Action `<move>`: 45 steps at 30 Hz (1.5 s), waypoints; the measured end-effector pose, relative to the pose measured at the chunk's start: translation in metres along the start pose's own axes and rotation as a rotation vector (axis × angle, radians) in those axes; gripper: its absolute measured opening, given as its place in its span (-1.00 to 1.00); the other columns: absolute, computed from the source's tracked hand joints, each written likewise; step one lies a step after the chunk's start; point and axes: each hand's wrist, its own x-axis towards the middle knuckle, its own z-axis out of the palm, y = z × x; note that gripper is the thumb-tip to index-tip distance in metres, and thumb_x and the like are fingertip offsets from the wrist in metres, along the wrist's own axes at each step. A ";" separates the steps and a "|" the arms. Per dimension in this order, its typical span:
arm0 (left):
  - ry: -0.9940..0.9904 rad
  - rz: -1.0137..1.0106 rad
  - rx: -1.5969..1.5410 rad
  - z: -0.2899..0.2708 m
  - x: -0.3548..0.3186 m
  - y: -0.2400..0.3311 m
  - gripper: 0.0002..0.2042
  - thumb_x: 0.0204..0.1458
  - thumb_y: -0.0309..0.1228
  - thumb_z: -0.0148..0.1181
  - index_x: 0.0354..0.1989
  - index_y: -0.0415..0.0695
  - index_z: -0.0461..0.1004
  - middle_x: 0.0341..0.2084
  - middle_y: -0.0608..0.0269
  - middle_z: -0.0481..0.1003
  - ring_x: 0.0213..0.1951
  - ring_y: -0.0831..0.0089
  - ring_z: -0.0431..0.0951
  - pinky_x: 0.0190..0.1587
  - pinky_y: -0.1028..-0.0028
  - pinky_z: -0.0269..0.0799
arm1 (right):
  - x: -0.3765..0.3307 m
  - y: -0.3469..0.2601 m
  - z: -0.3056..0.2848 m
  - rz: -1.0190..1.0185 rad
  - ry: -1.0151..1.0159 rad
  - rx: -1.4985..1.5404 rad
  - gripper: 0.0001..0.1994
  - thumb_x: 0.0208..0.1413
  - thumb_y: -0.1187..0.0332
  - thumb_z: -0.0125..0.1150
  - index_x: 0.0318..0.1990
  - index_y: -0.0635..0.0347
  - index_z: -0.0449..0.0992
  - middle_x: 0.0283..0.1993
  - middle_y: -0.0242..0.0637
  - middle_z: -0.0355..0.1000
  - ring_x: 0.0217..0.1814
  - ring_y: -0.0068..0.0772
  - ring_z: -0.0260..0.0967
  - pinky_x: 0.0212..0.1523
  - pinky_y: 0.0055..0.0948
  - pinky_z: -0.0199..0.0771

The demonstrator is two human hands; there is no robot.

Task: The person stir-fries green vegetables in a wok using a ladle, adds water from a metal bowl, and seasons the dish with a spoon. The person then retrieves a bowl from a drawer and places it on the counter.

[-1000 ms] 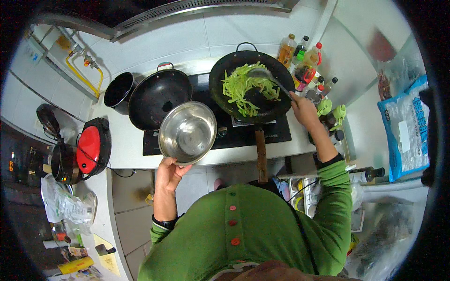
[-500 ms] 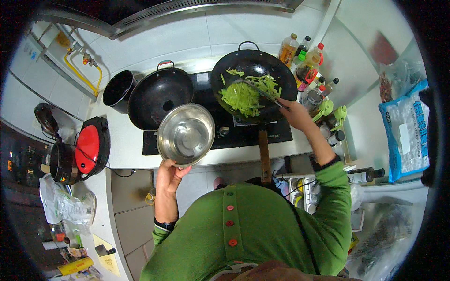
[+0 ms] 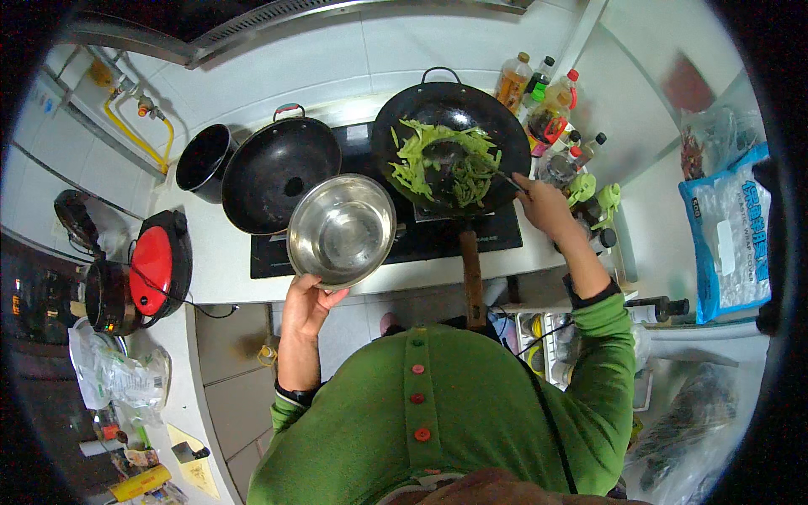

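My left hand (image 3: pixel 309 307) grips the near rim of a shiny steel bowl (image 3: pixel 341 231), tilted in front of the stove; nothing shows inside it. My right hand (image 3: pixel 545 206) is closed around the metal handle of a ladle (image 3: pixel 505 176). Its rounded head sits down among pale green vegetable strips (image 3: pixel 412 160) in a black wok (image 3: pixel 497 109), at the right of the stove. The strips lie spread around the ladle head. A wooden handle (image 3: pixel 473 269) sticks out from the wok toward me.
Left of the wok sits another black wok (image 3: pixel 278 172), bare inside, beside a deep black pot (image 3: pixel 204 160). Several bottles (image 3: pixel 551 109) crowd the counter on the right. A red-lidded appliance (image 3: pixel 153 268) stands at the left; a range hood (image 3: pixel 252 29) hangs above.
The ladle has pushed into the green strips, which went from a heap to a spread ring. My right hand moved slightly right and down. The steel bowl shifted slightly right and down.
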 end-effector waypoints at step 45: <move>0.107 -0.015 0.079 -0.011 -0.018 -0.009 -0.65 -0.11 -0.47 0.07 -0.11 -0.34 0.36 -0.29 0.01 0.50 -0.29 0.25 0.57 -0.24 0.23 0.63 | 0.037 0.022 0.044 0.115 0.286 0.128 -0.63 0.11 0.33 0.04 0.11 0.01 0.37 -0.27 0.03 0.46 -0.23 0.15 0.41 -0.23 -0.03 0.41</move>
